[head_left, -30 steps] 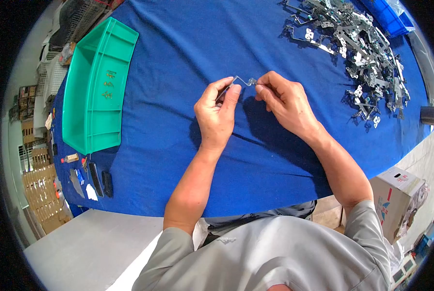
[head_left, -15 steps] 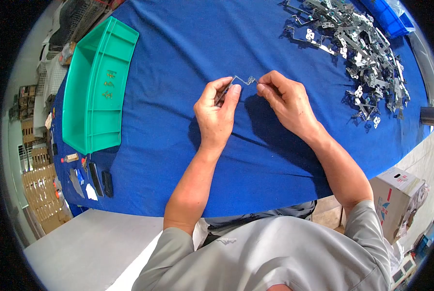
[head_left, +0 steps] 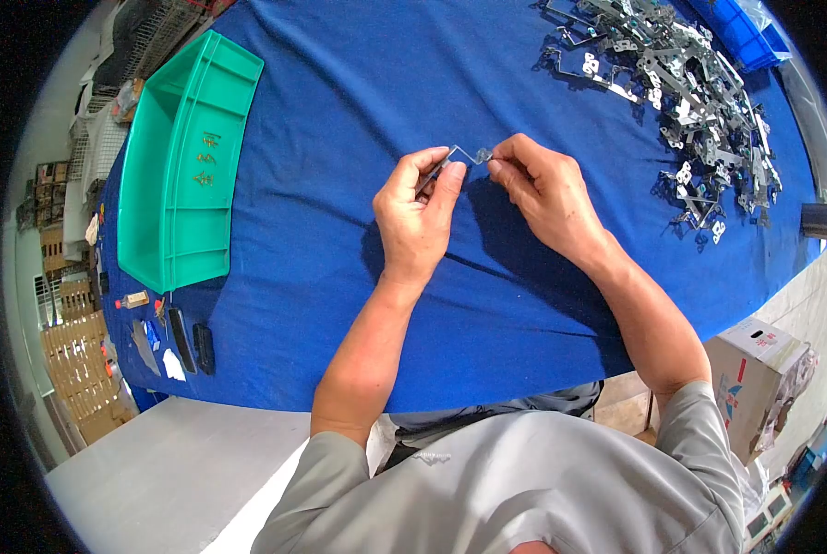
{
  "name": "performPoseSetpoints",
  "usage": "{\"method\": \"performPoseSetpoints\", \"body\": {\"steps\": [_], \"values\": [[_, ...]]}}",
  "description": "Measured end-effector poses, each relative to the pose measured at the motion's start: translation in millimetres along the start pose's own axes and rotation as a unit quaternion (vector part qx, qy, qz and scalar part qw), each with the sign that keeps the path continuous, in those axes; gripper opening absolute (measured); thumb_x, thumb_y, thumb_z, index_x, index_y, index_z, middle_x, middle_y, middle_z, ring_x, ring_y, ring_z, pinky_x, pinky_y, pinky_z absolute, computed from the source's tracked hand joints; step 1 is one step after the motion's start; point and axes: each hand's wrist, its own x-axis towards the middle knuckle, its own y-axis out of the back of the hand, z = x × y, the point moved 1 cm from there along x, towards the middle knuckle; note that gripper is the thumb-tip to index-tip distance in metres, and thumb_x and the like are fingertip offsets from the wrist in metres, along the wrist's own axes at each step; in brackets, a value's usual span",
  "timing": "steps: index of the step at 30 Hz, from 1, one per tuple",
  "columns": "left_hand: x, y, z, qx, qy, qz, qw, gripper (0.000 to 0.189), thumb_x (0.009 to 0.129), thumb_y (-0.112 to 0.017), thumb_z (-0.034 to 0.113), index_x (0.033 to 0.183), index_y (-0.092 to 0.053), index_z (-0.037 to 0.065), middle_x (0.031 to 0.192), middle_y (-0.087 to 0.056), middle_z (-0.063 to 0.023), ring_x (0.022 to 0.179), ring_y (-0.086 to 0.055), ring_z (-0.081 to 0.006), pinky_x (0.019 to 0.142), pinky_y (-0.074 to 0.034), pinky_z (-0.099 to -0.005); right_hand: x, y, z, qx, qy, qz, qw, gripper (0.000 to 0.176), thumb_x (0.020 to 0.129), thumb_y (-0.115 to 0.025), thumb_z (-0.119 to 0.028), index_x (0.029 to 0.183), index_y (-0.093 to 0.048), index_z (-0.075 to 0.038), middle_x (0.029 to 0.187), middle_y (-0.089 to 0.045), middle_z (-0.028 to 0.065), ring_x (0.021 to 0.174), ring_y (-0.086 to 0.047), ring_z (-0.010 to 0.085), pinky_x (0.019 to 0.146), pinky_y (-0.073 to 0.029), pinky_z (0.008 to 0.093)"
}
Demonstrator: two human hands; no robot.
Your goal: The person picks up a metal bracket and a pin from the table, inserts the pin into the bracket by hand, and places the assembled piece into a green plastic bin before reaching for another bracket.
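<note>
A thin, bent metal bracket point(head_left: 470, 155) is held above the blue cloth. My left hand point(head_left: 413, 217) is closed on its left part, thumb against fingers, and the palm side hides some of it. With thumb and forefinger pinched, my right hand point(head_left: 547, 189) meets the bracket's right end, where a small curled piece shows. Whether a separate small part sits in that pinch is too small to tell. To the right lies a large heap of similar metal brackets point(head_left: 700, 111).
A green plastic bin point(head_left: 201, 217) stands at the left. Near it lie a small bottle point(head_left: 132, 300) and a black tool-like object point(head_left: 205, 349). A blue bin point(head_left: 750, 42) is behind the heap. A cardboard box point(head_left: 755, 369) sits beyond the right table edge.
My left hand has shifted slightly to the right, and the bracket has turned a little and moved down. My right hand has hardly moved.
</note>
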Motion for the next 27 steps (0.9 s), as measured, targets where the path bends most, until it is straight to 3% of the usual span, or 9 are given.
{"method": "performPoseSetpoints", "body": {"steps": [7,10,13,16,19,22,23,27], "values": [[-1,0,-4,0.042,-0.019,-0.003,0.999,0.021,0.092,-0.078,0.009,0.108,-0.071,-0.001,0.086,-0.070,0.0002,0.070,-0.056,-0.0020,0.062,-0.048,-0.0202,1,-2,3,0.060,-0.015,0.011,0.998,0.018,0.096,-0.067,-0.013,0.105,-0.063,0.002,0.085,-0.069,0.0164,0.072,-0.069,0.0274,0.066,-0.054,0.0374],[-2,1,0,0.050,0.009,-0.022,0.998,0.021,0.093,-0.075,0.006,0.112,-0.070,0.000,0.100,-0.073,-0.0041,0.089,-0.066,-0.0074,0.079,-0.054,-0.0239,1,-4,6,0.069,-0.015,0.004,0.997,0.017,0.095,-0.068,-0.011,0.107,-0.064,0.001,0.085,-0.067,0.0133,0.071,-0.066,0.0255,0.066,-0.053,0.0358],[-2,2,0,0.082,-0.024,-0.036,0.996,0.020,0.093,-0.076,0.006,0.111,-0.071,0.000,0.096,-0.073,-0.0029,0.084,-0.066,-0.0063,0.075,-0.054,-0.0228,3,2,6,-0.008,0.002,-0.021,1.000,0.017,0.096,-0.067,-0.012,0.107,-0.065,0.000,0.083,-0.065,0.0111,0.071,-0.062,0.0226,0.067,-0.051,0.0346],[-2,3,2,0.103,-0.013,-0.057,0.993,0.021,0.092,-0.077,0.006,0.111,-0.072,0.000,0.093,-0.073,-0.0018,0.080,-0.064,-0.0052,0.073,-0.053,-0.0219,2,1,4,-0.020,0.081,0.046,0.995,0.015,0.098,-0.066,-0.015,0.104,-0.065,-0.001,0.083,-0.063,0.0097,0.073,-0.060,0.0187,0.067,-0.049,0.0345],[-1,3,-3,0.123,-0.043,-0.047,0.990,0.021,0.094,-0.075,0.009,0.112,-0.072,0.000,0.091,-0.072,-0.0018,0.074,-0.061,-0.0040,0.065,-0.051,-0.0202,3,-1,6,0.086,0.014,0.101,0.991,0.016,0.099,-0.065,-0.016,0.100,-0.065,0.000,0.080,-0.064,0.0085,0.070,-0.058,0.0139,0.063,-0.048,0.0329],[0,1,2,-0.019,0.044,0.016,0.999,0.021,0.097,-0.072,0.014,0.113,-0.071,0.001,0.090,-0.072,-0.0029,0.068,-0.058,-0.0031,0.056,-0.048,-0.0192,3,5,1,0.128,-0.067,0.048,0.988,0.016,0.099,-0.064,-0.016,0.098,-0.065,0.000,0.075,-0.064,0.0071,0.065,-0.056,0.0116,0.059,-0.046,0.0314],[1,3,1,-0.030,0.047,0.009,0.998,0.022,0.100,-0.069,0.018,0.114,-0.070,0.001,0.089,-0.072,-0.0037,0.063,-0.055,-0.0026,0.050,-0.044,-0.0186,2,4,8,0.107,-0.059,0.013,0.992,0.018,0.099,-0.064,-0.016,0.099,-0.065,0.002,0.069,-0.063,0.0078,0.060,-0.054,0.0107,0.055,-0.045,0.0311],[2,3,1,-0.022,0.033,0.011,0.999,0.022,0.100,-0.069,0.019,0.114,-0.070,0.001,0.087,-0.071,-0.0033,0.063,-0.054,-0.0020,0.050,-0.043,-0.0185,-2,-4,3,0.067,-0.018,-0.007,0.998,0.018,0.098,-0.065,-0.015,0.101,-0.066,0.003,0.068,-0.062,0.0126,0.059,-0.055,0.0135,0.054,-0.044,0.0337]]}}
